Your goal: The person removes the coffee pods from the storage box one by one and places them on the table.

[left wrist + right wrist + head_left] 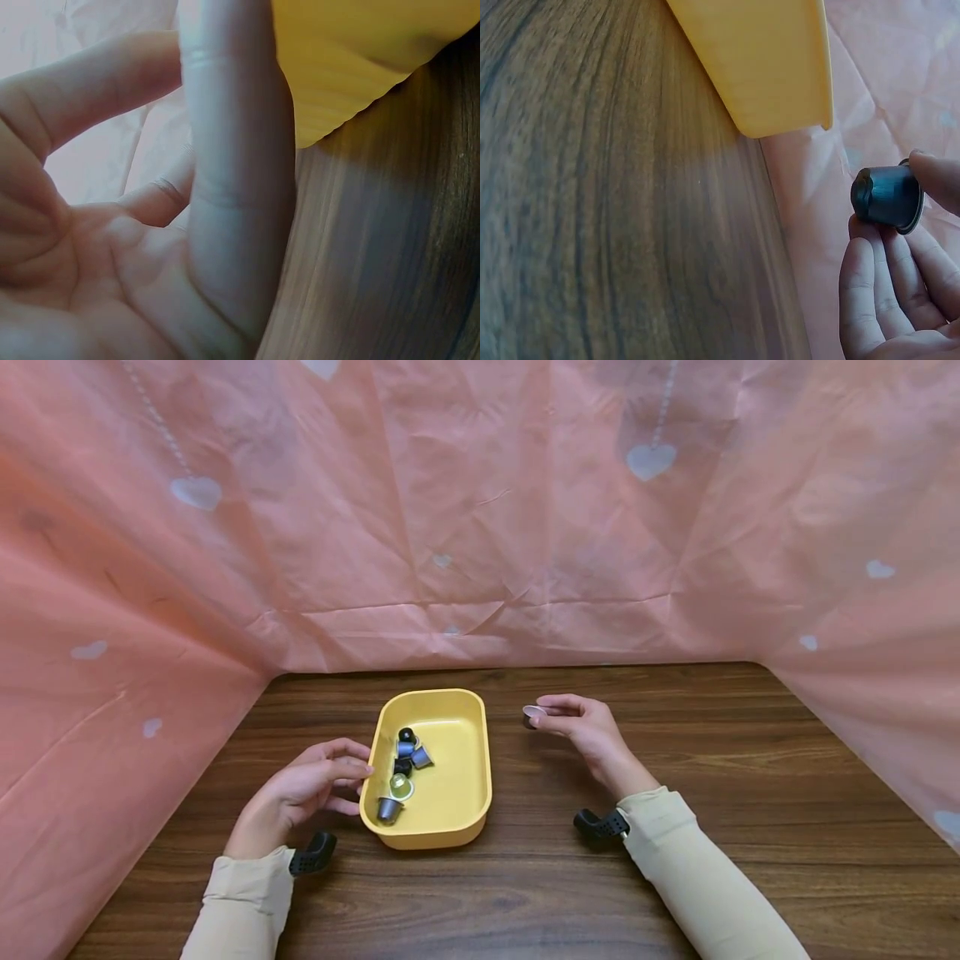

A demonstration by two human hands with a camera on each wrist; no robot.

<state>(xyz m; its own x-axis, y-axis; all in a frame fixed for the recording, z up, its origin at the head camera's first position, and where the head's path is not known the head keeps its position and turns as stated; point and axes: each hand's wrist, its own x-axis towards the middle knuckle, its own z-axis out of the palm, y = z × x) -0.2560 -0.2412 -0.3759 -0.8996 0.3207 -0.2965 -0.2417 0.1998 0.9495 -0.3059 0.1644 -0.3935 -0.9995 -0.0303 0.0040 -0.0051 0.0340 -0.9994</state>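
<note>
A yellow tray point(468, 777) sits on the wooden table and holds several coffee capsules point(403, 766). My right hand point(581, 727) hovers just right of the tray's far end and pinches a dark capsule point(532, 717) by its rim; the right wrist view shows this capsule point(887, 196) held between fingertips, with the tray's yellow wall point(765, 60) beyond it. My left hand point(315, 781) rests beside the tray's left rim with relaxed fingers that touch or nearly touch it. In the left wrist view the left hand's fingers point(232, 172) hold nothing, and the tray point(345, 60) is close behind them.
Pink sheeting with white hearts point(480, 510) walls the table at the back and on both sides. Bare dark wood point(712, 760) stretches right of the tray and along the front edge.
</note>
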